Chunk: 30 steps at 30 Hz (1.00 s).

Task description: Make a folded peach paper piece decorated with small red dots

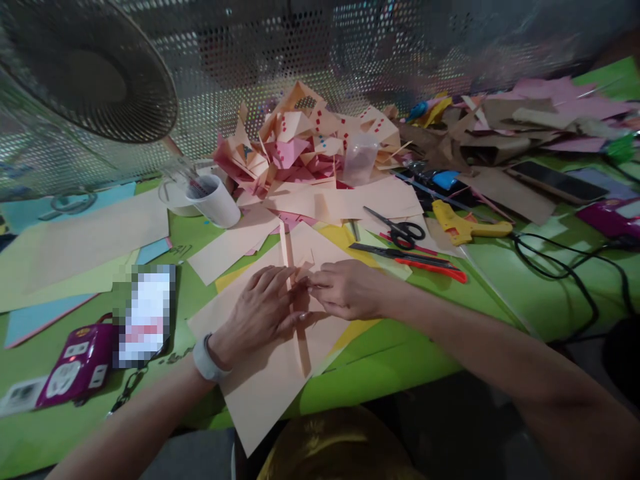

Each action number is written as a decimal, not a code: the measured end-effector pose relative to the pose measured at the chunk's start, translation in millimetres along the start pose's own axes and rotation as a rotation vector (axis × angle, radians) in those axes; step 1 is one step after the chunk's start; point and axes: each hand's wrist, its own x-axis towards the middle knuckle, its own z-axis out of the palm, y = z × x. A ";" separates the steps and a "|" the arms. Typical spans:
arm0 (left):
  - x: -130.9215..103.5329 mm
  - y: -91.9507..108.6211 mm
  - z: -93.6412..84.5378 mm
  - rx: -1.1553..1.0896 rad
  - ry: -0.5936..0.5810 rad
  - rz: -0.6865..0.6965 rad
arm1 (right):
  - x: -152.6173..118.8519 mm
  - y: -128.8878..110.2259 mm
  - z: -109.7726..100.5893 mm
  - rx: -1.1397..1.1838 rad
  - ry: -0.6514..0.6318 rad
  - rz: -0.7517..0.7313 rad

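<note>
A large peach paper sheet [265, 393] lies at the table's front edge, with a narrow folded peach strip [303, 353] running across it. My left hand [260, 307] rests flat on the sheet, its fingers spread and reaching over the strip. Close beside it, my right hand [345, 290] is closed in a pinch at the strip's middle, near a small folded flap; what its fingertips hold is too small to make out. Yellow paper [340, 237] shows beneath the sheet. A red cutter [435, 267] and black scissors [400, 230] lie just beyond my right hand.
A yellow glue gun [465, 225] with black cables lies right. A white mug [215, 203], crumpled paper pile [300, 147] and fan [95, 73] stand behind. Left are a phone [147, 317], purple device [77, 363] and paper sheets [85, 240].
</note>
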 end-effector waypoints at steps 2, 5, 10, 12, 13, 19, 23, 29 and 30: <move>0.1 -0.1 0.2 0.023 -0.019 0.024 | -0.1 -0.8 -3.3 0.003 -0.028 0.006; -1.7 -0.1 2.6 0.042 -0.011 0.026 | -0.5 -5.4 -6.7 -0.018 -0.055 0.030; -3.3 -1.0 4.6 0.026 -0.023 0.009 | -0.9 -19.2 -10.3 -0.055 -0.112 0.117; -1.6 -0.7 2.0 0.025 -0.034 0.013 | -1.2 -23.5 -12.2 -0.055 -0.135 0.166; -0.3 -0.2 0.3 0.029 -0.040 0.018 | -1.4 -24.9 -13.3 -0.052 -0.144 0.187; 5.5 3.8 -4.3 0.127 -0.056 0.065 | -2.4 -23.1 -15.9 -0.051 -0.087 0.188; 6.4 4.3 -3.8 0.182 -0.058 0.084 | -0.3 -20.6 -11.9 -0.045 -0.006 0.224; 8.3 4.9 -7.5 0.179 -0.065 0.081 | 3.5 -25.3 -7.1 -0.053 0.005 0.210; 8.3 4.9 -7.7 0.174 -0.065 0.084 | 3.9 -26.2 -7.4 -0.053 0.002 0.209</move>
